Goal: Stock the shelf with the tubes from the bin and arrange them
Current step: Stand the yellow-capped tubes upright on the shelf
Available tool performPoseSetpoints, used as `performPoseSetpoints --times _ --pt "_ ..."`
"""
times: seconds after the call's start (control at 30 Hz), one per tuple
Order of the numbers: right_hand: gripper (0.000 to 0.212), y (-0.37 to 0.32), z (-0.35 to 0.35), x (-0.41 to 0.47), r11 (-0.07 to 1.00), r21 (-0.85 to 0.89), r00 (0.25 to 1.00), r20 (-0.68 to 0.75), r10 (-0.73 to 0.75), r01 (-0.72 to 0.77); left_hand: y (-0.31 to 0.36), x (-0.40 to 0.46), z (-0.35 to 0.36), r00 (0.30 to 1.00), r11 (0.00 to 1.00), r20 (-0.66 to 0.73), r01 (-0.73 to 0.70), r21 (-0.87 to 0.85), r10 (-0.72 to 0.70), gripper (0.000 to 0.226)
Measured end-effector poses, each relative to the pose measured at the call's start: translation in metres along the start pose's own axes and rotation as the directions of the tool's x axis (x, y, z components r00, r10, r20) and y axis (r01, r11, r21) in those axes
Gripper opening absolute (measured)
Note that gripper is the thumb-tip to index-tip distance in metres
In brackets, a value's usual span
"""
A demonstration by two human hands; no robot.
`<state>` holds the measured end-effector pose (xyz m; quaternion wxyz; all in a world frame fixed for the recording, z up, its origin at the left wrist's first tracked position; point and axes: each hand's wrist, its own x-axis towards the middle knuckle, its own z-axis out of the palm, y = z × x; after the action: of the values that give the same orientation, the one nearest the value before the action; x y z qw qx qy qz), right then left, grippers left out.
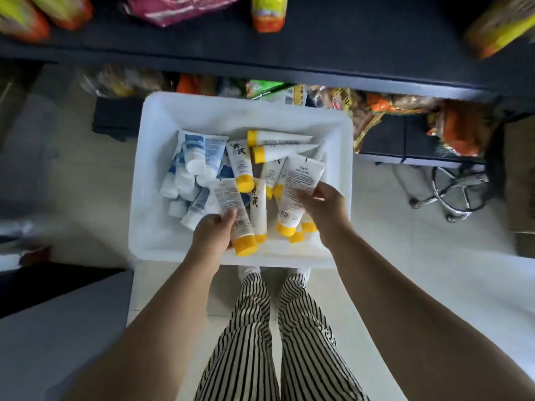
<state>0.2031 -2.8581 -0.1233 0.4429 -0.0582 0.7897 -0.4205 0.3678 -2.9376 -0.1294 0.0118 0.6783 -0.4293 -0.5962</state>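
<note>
The picking step looked under way: the left hand (215,230) gripped one yellow-capped tube (231,211) near the bin's (150,169) front edge, the right hand (324,205) gripped another (298,192) toward its right wall. Next, both probably needed lifting to the dark shelf (289,50) beyond, where snack bags (267,13) crowded the edge. Blue-and-white tubes (197,157) remained heaped at the bin's left.

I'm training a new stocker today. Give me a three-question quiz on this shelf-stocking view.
1. True or false: each hand grips a white plastic tube with a yellow cap.
2. Where do the blue-and-white tubes with white caps lie in the white plastic bin: A left, B right?
3. Fill in: the person's trousers are ____.

Key: 1 true: left hand grips one tube, right hand another. 2 A. 3 striped.
</note>
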Motion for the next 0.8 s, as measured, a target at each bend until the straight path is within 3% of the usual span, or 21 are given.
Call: performPoseSetpoints --times 0.13,0.33,0.6,0.7,0.8 --pt "0.015 -0.062 -0.027 -0.035 0.985 0.164 0.998 0.027 -0.059 0.054 0.056 -0.043 -0.015 0.994 0.987 0.020 -0.104 -0.127 0.107 0.023" --pt "0.006 -0.147 -0.070 -0.082 0.941 0.195 0.961 -0.071 -0.269 0.278 0.160 -0.115 -0.019 0.908 0.895 0.130 -0.354 -0.273 0.399 0.016" --pt "0.011 -0.244 -0.145 -0.161 0.789 0.207 0.811 -0.247 -0.530 0.578 0.266 -0.224 -0.016 0.644 0.683 0.252 -0.607 -0.406 0.723 0.012" --pt "0.013 -0.269 -0.175 -0.188 0.729 0.216 0.754 -0.307 -0.581 0.650 0.290 -0.260 -0.011 0.548 0.613 0.280 -0.662 -0.431 0.788 0.012" --pt "0.017 -0.289 -0.205 -0.213 0.669 0.212 0.694 -0.355 -0.626 0.712 0.313 -0.295 -0.001 0.494 0.574 0.293 -0.686 -0.448 0.819 0.012"
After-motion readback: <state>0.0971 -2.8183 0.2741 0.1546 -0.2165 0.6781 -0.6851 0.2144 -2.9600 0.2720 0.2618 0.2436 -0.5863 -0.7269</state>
